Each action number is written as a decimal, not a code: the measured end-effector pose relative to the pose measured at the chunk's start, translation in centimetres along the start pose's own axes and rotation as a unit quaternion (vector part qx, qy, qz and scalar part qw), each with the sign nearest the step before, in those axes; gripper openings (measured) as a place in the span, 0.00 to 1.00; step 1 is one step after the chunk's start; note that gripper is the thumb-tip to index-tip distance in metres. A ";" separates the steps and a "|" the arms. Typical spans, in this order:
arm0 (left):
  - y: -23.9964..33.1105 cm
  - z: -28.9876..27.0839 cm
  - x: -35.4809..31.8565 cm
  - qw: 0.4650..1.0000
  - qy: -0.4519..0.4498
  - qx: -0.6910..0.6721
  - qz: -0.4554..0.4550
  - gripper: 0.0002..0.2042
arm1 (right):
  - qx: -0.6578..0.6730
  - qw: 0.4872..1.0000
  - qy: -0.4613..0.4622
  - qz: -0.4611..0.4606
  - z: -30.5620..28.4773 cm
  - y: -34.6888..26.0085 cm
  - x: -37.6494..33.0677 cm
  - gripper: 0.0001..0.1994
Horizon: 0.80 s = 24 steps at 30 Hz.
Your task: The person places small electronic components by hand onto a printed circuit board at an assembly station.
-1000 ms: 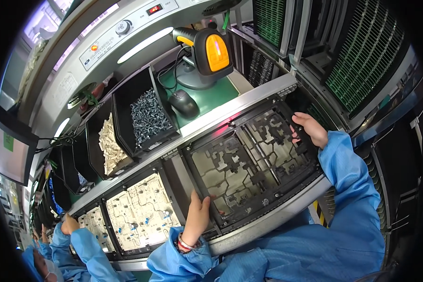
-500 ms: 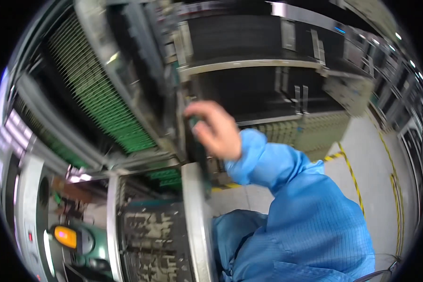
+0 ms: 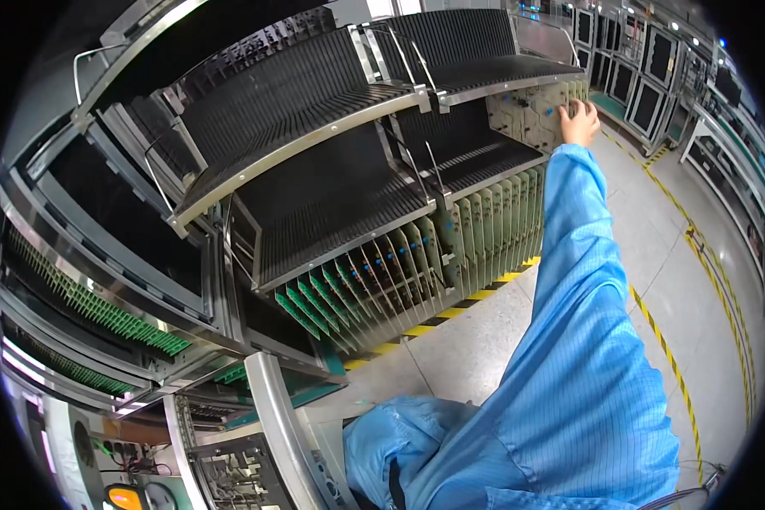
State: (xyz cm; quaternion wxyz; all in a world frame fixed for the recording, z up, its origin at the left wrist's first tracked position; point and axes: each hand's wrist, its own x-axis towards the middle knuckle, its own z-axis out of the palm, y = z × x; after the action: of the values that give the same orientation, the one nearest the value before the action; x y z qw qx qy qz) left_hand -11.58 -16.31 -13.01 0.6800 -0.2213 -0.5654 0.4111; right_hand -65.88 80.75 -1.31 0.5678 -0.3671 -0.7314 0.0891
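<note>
My right arm in a blue sleeve stretches far out to the slotted black rack (image 3: 314, 204). At the rack's far right end, my right hand (image 3: 580, 124) has its fingers bent round the edge of a pale circuit board (image 3: 531, 112) covered in small parts. This board stands upright among others, and the fingertips are partly hidden against it. Below, on the lower tier, a row of upright circuit boards (image 3: 493, 225) hangs in the slots, with greener boards (image 3: 323, 302) toward the near left. My left hand is out of the picture.
At left stands a metal magazine rack (image 3: 119, 246) holding green boards (image 3: 85, 289). A machine with a metal rail (image 3: 285, 425) and a dark fixture plate (image 3: 238, 476) is close below. Yellow-black tape (image 3: 654, 331) marks the floor; more racks (image 3: 650, 76) stand far right.
My right hand has gone from beside the near metal frame out to the far right end of the black rack. The view has swung, showing more of that rack and its boards.
</note>
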 end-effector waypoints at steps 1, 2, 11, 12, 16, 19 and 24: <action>1.2 -2.5 3.5 0.904 -0.424 0.048 -0.031 0.27 | -0.008 1.000 0.001 0.006 -0.2 1.2 0.5 0.21; 1.5 -4.5 6.0 0.626 -0.771 0.099 -0.056 0.29 | 0.018 0.999 0.015 -0.028 0.3 0.9 0.5 0.21; -0.2 -6.4 -0.2 0.622 -0.757 0.045 -0.195 0.31 | 0.137 0.988 0.019 -0.065 0.5 0.9 -0.2 0.14; -2.0 -4.7 -4.3 0.876 -0.474 -0.028 -0.078 0.31 | 0.191 0.980 0.029 -0.056 0.8 0.8 -0.6 0.13; -2.2 -4.8 -3.9 0.875 -0.478 -0.045 -0.068 0.31 | 0.264 0.961 0.044 -0.074 -5.0 2.9 -0.3 0.12; -0.6 -6.2 3.0 0.578 -0.791 0.002 -0.200 0.33 | 0.252 0.964 0.027 -0.077 -12.1 2.1 -0.9 0.12; 2.2 -2.1 8.5 0.646 -0.719 0.246 -0.066 0.17 | 0.240 0.967 -0.078 -0.018 -27.7 -3.1 -6.9 0.10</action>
State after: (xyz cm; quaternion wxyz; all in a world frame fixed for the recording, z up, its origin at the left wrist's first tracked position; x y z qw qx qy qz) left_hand -10.03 -7.87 -10.27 0.1144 0.3577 -0.7680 0.5188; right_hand -41.87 66.18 4.49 0.5819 -0.1989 -0.7370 0.2804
